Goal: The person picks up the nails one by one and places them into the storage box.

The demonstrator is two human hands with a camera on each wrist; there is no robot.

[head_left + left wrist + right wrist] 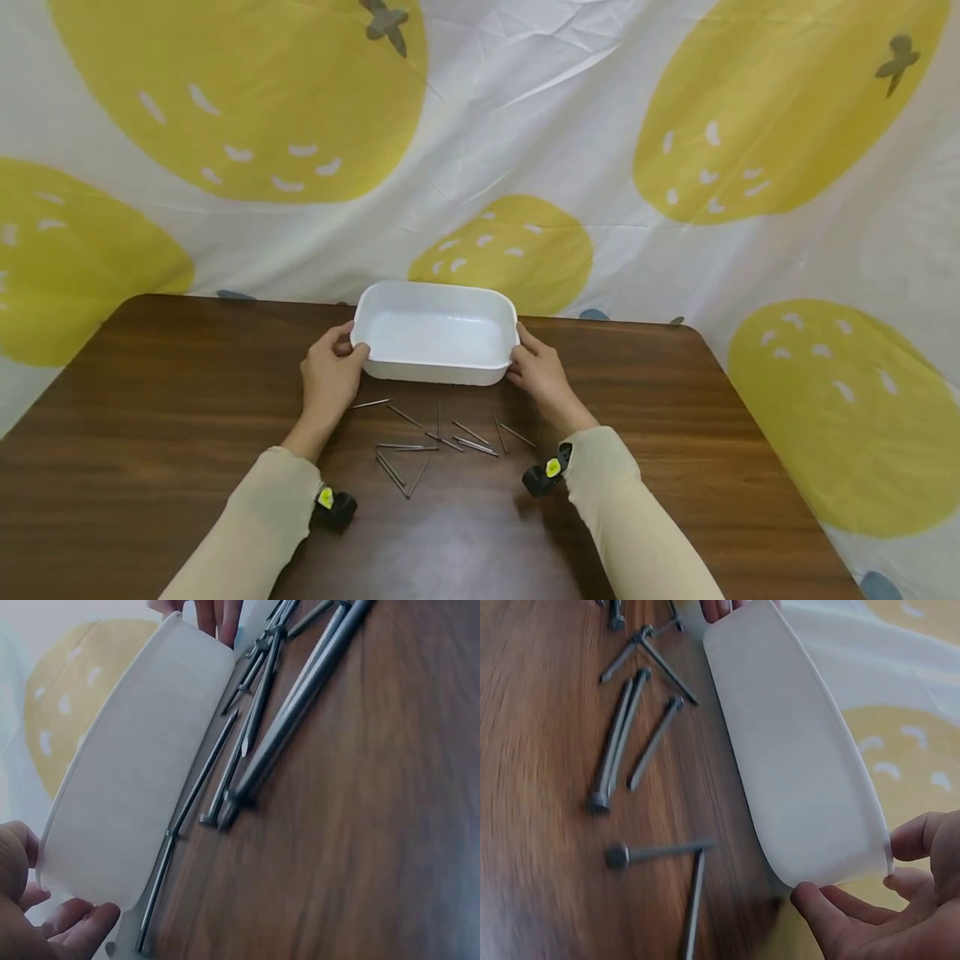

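The table [675, 417] was brown, with stripes like wood. Thin grey nails [476, 447] lay scattered on it, between the left hand [332, 375] and the right hand [543, 375] but on their near side. Some nails touched, and others lay apart.

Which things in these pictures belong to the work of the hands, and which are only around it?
Seemingly in the work:
- white dish, held at its ends by the left hand and right hand
- loose nails, on the near side

Only around it:
- wooden table
- fruit-print cloth behind
- black devices at the wrists
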